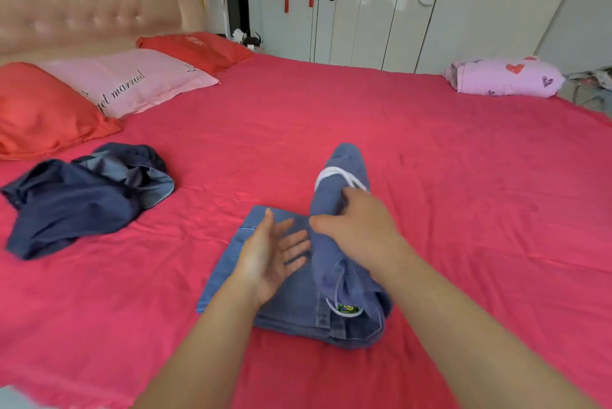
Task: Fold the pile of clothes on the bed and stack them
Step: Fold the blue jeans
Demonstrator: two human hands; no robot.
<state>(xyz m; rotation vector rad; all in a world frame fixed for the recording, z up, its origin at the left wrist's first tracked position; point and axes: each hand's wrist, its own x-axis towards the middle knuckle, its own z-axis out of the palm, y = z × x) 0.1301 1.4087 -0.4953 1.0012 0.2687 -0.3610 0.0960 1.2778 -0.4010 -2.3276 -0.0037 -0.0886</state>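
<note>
A blue denim garment [298,306] with a white drawstring lies partly folded on the red bed sheet [430,177] in front of me. My right hand [357,223] grips a raised flap of it, lifting that part above the flat layer. My left hand [275,253] lies open, palm turned toward the flap, over the flat folded part. A crumpled dark navy garment [82,200] sits unfolded on the sheet to the left.
Red and pink pillows [126,84] lean against the padded headboard at the back left. A folded pink quilt with hearts [506,77] rests at the far right corner of the bed. White wardrobe doors stand behind the bed.
</note>
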